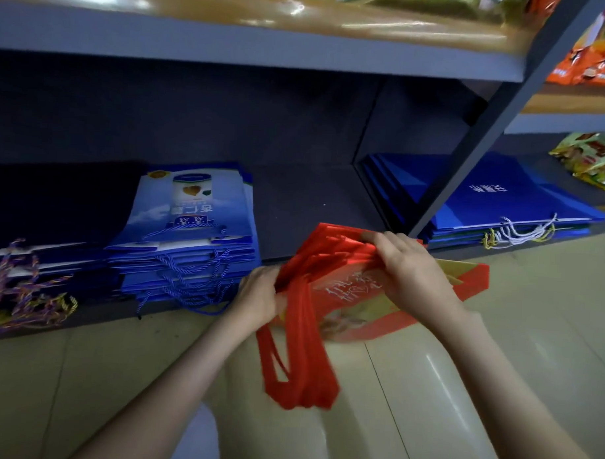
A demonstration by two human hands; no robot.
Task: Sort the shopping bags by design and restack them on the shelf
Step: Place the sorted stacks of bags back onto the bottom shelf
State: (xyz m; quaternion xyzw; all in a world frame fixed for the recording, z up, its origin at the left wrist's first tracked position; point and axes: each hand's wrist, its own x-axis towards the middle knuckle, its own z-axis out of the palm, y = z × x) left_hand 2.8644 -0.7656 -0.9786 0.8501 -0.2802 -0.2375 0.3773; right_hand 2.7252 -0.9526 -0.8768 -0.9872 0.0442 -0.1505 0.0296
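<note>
A bundle of red shopping bags (346,299) with white lettering hangs at the front edge of the low dark shelf (305,202), its red handles (296,366) drooping toward the floor. My left hand (259,293) grips the bundle's left side. My right hand (409,271) grips its top edge from above. On the shelf to the left lies a stack of blue bags printed with a can (191,232), with blue cord handles. Further left sits a dark navy stack (47,241) with multicoloured cords.
A stack of plain blue bags (494,198) with white cords fills the neighbouring shelf bay at right, past a grey upright post (475,146). Snack packets (591,160) lie at far right. A grey shelf board (259,49) runs overhead. Beige tiled floor (460,372) lies below.
</note>
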